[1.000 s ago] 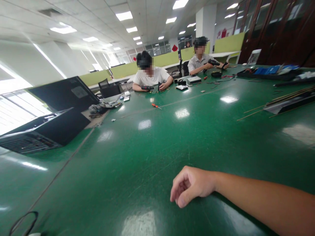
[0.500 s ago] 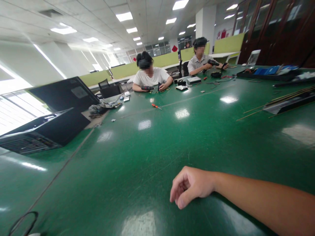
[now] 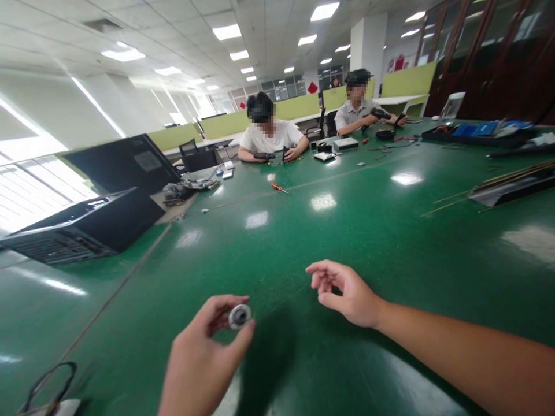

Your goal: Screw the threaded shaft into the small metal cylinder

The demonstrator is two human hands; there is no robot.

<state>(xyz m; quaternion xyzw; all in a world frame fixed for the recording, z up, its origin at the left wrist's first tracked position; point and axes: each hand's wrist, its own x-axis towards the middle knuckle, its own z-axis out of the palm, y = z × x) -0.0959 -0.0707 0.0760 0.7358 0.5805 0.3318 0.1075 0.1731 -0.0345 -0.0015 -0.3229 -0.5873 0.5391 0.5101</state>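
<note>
My left hand [image 3: 207,346] is raised over the green table at the bottom centre. Its thumb and fingers pinch a small round part with a pale silver rim and a dark centre [image 3: 240,316]; I cannot make out its exact kind. To the right, my right hand [image 3: 346,293] hovers above the tabletop, fingers loosely curled and apart from the thumb, with nothing in it. A gap of bare table lies between the two hands.
Far left stands an opened black computer case [image 3: 99,225]. An orange screwdriver [image 3: 277,188] lies mid-table. Thin rods and a metal channel [image 3: 498,193] are at right. Two people sit across, each with a power drill [image 3: 263,156]. A cable loop [image 3: 54,384] sits bottom left.
My left hand has come into view from below, holding the round part. My right hand has lifted, moved slightly forward and opened a little. The view has shifted slightly.
</note>
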